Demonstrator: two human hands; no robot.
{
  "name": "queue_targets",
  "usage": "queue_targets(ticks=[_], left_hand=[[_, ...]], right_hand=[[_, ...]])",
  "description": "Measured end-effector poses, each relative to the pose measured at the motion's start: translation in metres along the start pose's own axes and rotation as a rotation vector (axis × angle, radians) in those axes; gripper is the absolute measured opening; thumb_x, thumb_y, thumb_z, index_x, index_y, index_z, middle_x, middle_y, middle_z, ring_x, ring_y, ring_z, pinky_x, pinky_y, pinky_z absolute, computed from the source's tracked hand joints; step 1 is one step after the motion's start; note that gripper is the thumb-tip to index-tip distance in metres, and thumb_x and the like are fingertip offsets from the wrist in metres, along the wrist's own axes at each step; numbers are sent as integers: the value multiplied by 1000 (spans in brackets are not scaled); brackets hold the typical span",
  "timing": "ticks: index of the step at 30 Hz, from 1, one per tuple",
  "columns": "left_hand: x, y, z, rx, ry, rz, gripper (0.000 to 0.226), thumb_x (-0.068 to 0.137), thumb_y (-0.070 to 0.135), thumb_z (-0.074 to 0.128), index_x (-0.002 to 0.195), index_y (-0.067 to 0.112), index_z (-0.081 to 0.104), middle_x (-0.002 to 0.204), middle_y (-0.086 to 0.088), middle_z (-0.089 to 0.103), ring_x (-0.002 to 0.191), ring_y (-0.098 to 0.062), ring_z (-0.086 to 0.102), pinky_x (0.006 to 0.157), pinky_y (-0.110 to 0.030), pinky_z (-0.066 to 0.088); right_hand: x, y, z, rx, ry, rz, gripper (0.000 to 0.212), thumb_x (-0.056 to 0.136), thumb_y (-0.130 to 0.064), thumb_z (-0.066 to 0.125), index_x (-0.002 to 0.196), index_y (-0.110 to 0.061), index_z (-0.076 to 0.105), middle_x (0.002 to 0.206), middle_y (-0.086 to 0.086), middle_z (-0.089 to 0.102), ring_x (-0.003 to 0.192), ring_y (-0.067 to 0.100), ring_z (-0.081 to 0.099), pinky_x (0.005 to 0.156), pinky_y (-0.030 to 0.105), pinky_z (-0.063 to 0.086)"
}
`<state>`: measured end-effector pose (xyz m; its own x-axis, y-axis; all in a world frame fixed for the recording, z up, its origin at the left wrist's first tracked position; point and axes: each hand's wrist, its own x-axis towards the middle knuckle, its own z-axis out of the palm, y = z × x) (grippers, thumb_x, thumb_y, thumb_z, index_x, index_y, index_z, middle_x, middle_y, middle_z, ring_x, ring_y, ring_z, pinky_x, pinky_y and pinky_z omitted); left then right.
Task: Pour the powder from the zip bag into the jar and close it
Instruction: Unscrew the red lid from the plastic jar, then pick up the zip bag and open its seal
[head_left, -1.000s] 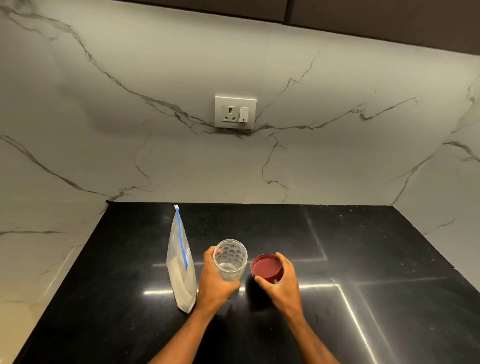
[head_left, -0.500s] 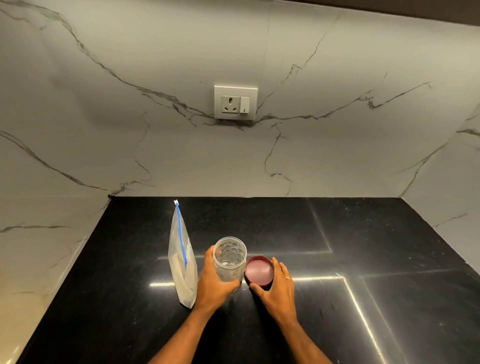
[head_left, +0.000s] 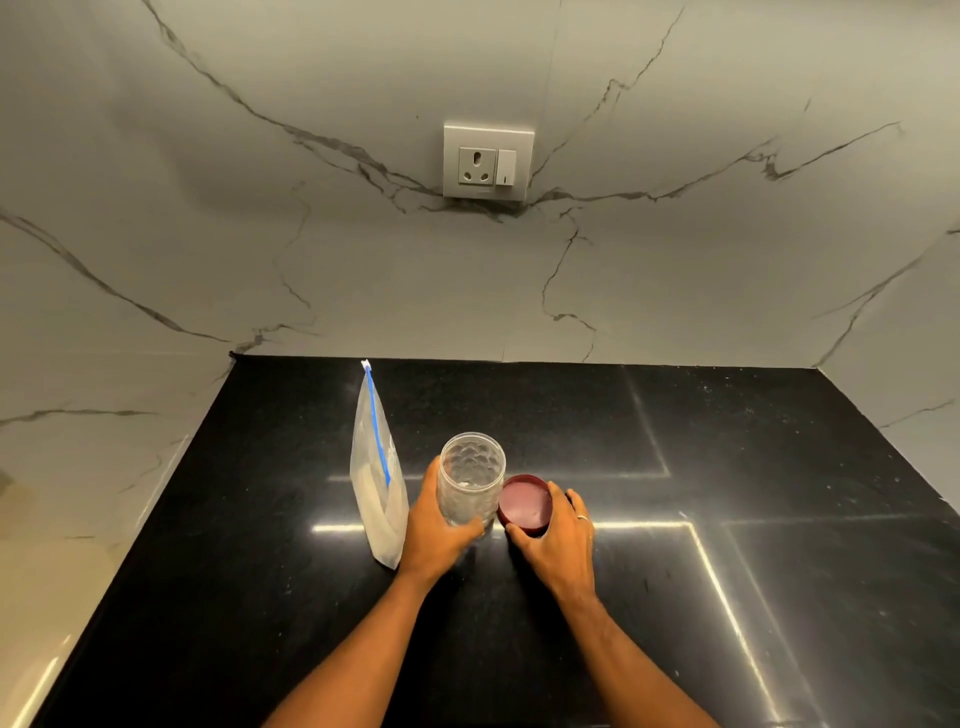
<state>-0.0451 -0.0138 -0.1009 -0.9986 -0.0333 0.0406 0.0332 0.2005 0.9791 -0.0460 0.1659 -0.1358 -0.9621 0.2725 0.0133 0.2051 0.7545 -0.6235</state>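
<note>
With the left hand (head_left: 441, 535) gripping the open jar (head_left: 471, 480) upright on the worktop (head_left: 779, 467), the right hand's (head_left: 558, 540) grip should set the red lid (head_left: 524, 506) flat, clear of the zip bag (head_left: 378, 483).

Your left hand (head_left: 441, 535) wraps the clear jar (head_left: 471, 478), which stands open and upright on the black counter (head_left: 779, 467). Your right hand (head_left: 558, 538) grips the red lid (head_left: 524, 504) just beside the jar. The zip bag (head_left: 378, 483) stands upright left of your left hand, white powder (head_left: 382, 525) in its lower part
</note>
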Motion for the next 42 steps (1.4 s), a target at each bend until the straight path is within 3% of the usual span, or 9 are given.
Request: queue_targets(ticks=[8, 14, 18, 21, 25, 28, 31, 35, 42], left_hand=[[-1, -2, -2, 18, -27, -32, 98, 60, 34, 78, 148, 28, 35, 135, 13, 57, 124, 7, 52, 107, -23, 44], [-2, -4, -1, 108, -16, -81, 114, 70, 22, 84, 158, 23, 11, 148, 7, 46, 137, -9, 43, 111, -21, 35], [-10, -2, 3, 197, 31, -74, 129, 63, 50, 77, 156, 30, -9, 161, -3, 29, 147, -17, 30, 120, -41, 30], [-21, 10, 6, 265, 55, -33, 122, 72, 27, 79, 153, 35, -11, 166, -5, 15, 152, -18, 18, 122, -42, 24], [-43, 49, 1, 239, 58, 39, 102, 78, 14, 77, 157, 22, 12, 161, -2, 30, 147, -9, 29, 120, -31, 29], [-55, 87, -19, 161, 38, 139, 77, 80, 16, 73, 150, 21, 39, 150, 8, 46, 139, -4, 43, 115, -30, 39], [-50, 125, -46, 108, 127, 232, 68, 85, 10, 72, 144, 26, 43, 144, 16, 46, 134, -4, 48, 109, -22, 42], [-22, 149, -79, 100, 275, 328, 58, 88, 5, 70, 138, 26, 50, 139, 12, 53, 126, -5, 54, 102, -12, 43], [68, 114, -116, 33, 501, 43, 42, 88, 3, 65, 129, 12, 62, 126, -3, 65, 114, -14, 61, 91, -20, 49]], right_hand=[[-1, 0, 0, -21, 15, -40, 86, 67, -56, 76, 136, -16, 45, 135, 4, 52, 129, 23, 45, 105, 44, 43], [0, 1, -1, -15, -20, -28, 95, 69, -55, 77, 144, -15, 35, 143, 6, 46, 135, 24, 38, 110, 44, 37], [-1, -1, -8, 61, -48, -11, 111, 67, -56, 80, 152, -14, 22, 153, 7, 36, 141, 24, 32, 114, 42, 33], [-1, -6, -21, 185, 2, -23, 107, 69, -44, 83, 153, -15, 22, 155, 7, 33, 143, 25, 30, 112, 36, 30], [2, -23, -40, 277, 131, -130, 91, 75, -34, 81, 149, -15, 32, 152, 7, 40, 140, 24, 36, 110, 28, 28], [6, -57, -58, 317, 202, -244, 82, 78, -37, 78, 146, -16, 38, 146, 5, 47, 136, 21, 42, 110, 38, 39], [11, -100, -74, 370, 235, -355, 72, 82, -41, 73, 143, -18, 42, 142, 3, 51, 132, 18, 45, 102, 46, 47], [11, -157, -86, 436, 229, -487, 57, 85, -38, 70, 135, -18, 51, 133, 1, 58, 124, 16, 53, 94, 37, 52], [29, -228, -72, 316, -71, -570, 38, 88, -31, 70, 121, -13, 63, 110, 3, 69, 98, 11, 64, 86, 33, 58]])
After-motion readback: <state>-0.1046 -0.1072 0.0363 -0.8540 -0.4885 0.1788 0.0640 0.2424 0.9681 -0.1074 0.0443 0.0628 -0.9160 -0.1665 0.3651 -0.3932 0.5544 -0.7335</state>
